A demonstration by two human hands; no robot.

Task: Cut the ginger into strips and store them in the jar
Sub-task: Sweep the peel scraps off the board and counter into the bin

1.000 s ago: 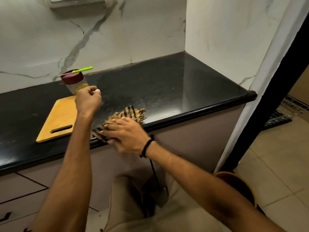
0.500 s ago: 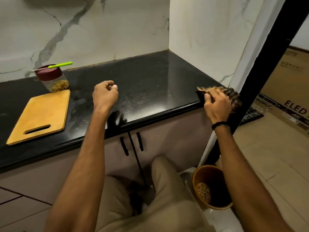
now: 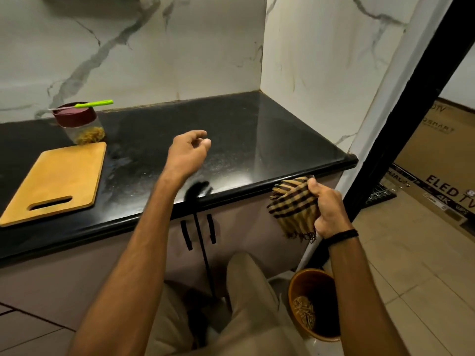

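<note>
A clear jar (image 3: 84, 129) with a dark red lid stands at the back left of the black counter (image 3: 231, 140), with yellowish ginger strips inside. A green-handled knife (image 3: 93, 104) lies across its lid. In front of the jar lies a bare wooden cutting board (image 3: 55, 181). My left hand (image 3: 187, 152) hovers over the middle of the counter, fingers loosely curled, holding nothing. My right hand (image 3: 327, 206) grips a striped brown cloth (image 3: 293, 206) just below the counter's front edge, above an orange bin.
An orange bin (image 3: 295, 299) with scraps inside stands on the floor by my right leg. Cabinet doors with black handles (image 3: 198, 232) sit under the counter. A black door frame (image 3: 401, 111) and cardboard TV boxes (image 3: 437, 160) are to the right. Marble walls enclose the counter's corner.
My right hand drew the cloth from the counter's right end down below the front edge, over the bin. My left hand's fist loosened and drifted right.
</note>
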